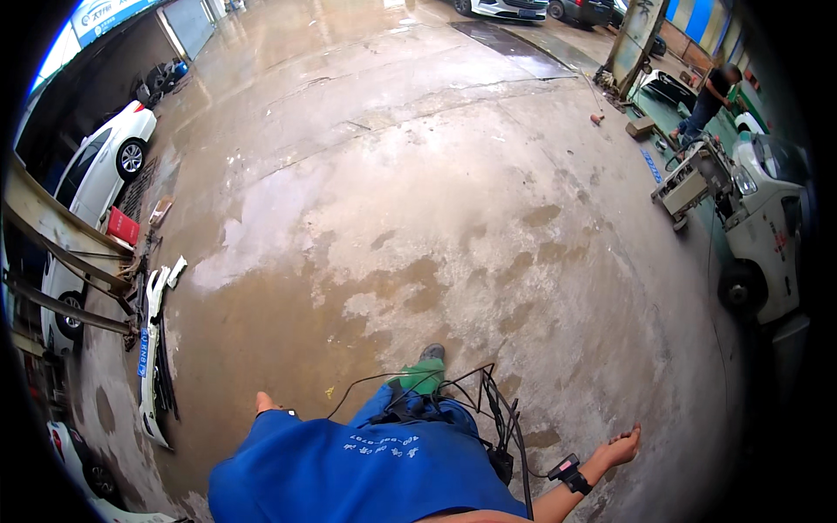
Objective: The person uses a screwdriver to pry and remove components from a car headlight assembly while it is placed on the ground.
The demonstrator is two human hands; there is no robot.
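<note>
At the lower right of the frame, the person's right hand [623,445] was held out from the body, its fingers loosely curled and partly open around nothing visible. A black device [570,473] was strapped to that wrist. The left hand [264,402], at the lower left, was mostly hidden beyond the blue top [349,462], so its grip could not be told. Black cables [494,397] looped around the waist at the lower centre, between the hands and nearer the right one. A grey shoe [432,351] showed above them on the wet concrete floor [349,192]. A white bumper [153,305] lay at the left, below a red box [123,227] and a white car [105,157]. At the upper right, a co-worker [708,100] stood near a white truck [767,213].
</note>
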